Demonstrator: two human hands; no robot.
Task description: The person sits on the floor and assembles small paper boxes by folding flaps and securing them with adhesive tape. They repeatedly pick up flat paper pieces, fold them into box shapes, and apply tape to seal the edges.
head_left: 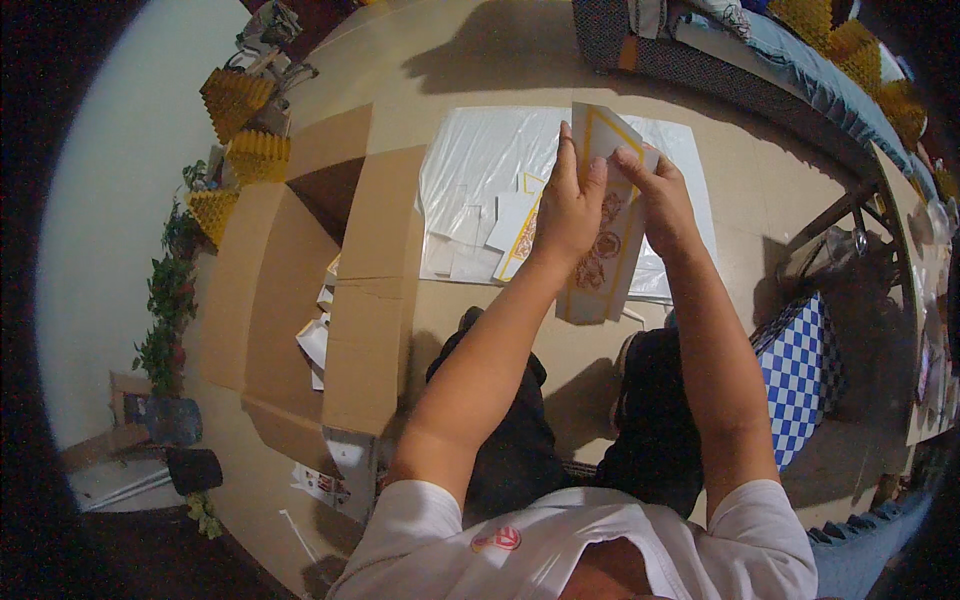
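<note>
Between my two hands is a folded white cardboard piece [605, 255] with yellow edging and a brown ornamental print, held up at a slant. My left hand [570, 215] grips its left side, thumb on the near face and a finger stretched along the edge. On its upper right, my right hand [668, 205] pinches the board with the thumb in front; its other fingers are partly hidden. Beneath lies a white board wrapped in clear plastic [465, 135] on the floor. More flat printed cardboard pieces [513, 225] rest on it, left of my hands.
A large open carton [375, 340] with white pieces inside stands at my left. A blue-and-white checkered bag [795, 370] sits at the right, by a table [895, 300]. Behind are a sofa [700, 75] and yellow honeycomb-textured pieces [258, 155]; leafy plants [172, 290] line the left wall.
</note>
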